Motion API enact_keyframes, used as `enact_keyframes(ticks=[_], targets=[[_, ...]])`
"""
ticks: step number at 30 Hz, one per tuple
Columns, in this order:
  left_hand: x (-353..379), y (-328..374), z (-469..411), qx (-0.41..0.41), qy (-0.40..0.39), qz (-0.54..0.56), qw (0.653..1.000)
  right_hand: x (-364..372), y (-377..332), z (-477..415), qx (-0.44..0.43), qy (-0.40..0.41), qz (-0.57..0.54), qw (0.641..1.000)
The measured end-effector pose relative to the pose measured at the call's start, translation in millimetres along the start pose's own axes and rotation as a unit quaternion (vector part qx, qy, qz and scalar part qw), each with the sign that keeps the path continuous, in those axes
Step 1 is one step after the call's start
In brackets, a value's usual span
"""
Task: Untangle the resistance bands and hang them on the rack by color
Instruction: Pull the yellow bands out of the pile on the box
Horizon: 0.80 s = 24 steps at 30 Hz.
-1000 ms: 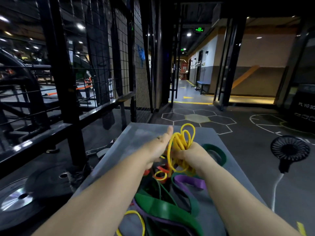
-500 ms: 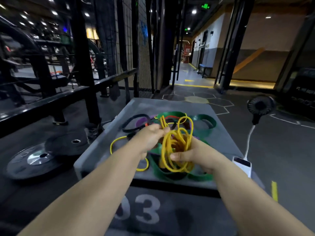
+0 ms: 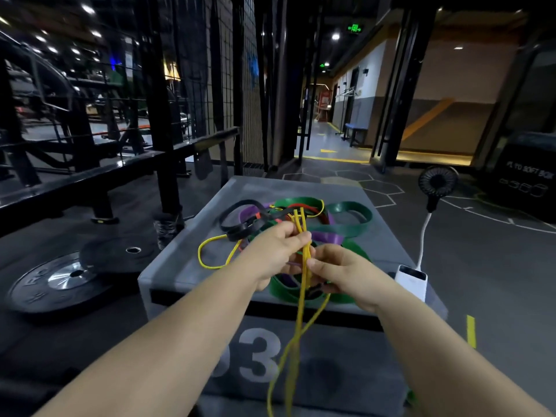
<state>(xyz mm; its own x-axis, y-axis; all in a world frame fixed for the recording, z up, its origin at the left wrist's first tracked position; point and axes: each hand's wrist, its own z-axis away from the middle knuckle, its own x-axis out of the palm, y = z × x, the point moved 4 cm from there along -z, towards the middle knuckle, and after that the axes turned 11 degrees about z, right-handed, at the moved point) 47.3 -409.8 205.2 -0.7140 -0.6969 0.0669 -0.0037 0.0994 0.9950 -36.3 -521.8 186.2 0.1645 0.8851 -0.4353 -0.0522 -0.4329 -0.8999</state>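
Now left hand, right hand pinch yellow band (box: 03).

The yellow band, a bunched coil of loops half a second ago, now runs in long straight strands. Its slack drops toward 6 o'clock past the front of the box. The left hand and right hand have drawn closer, both pinching the strands.

Dim gym: dark floor with hexagon lines, black mesh fence left, weight plates, lit corridor, green exit sign.
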Motion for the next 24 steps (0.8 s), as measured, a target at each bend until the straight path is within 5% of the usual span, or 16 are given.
enact_keyframes(ticks=[9,24], targets=[[-8.7,-12.5,-15.8,-0.019,0.041,0.077,0.996,14.6,27.7,-27.4,0.063,-0.023,-0.049,0.997],[-37.0,-66.7,-61.4,-0.069,0.144,0.1,0.982,-4.6,62.9,-75.6,0.054,0.045,0.214,0.974]])
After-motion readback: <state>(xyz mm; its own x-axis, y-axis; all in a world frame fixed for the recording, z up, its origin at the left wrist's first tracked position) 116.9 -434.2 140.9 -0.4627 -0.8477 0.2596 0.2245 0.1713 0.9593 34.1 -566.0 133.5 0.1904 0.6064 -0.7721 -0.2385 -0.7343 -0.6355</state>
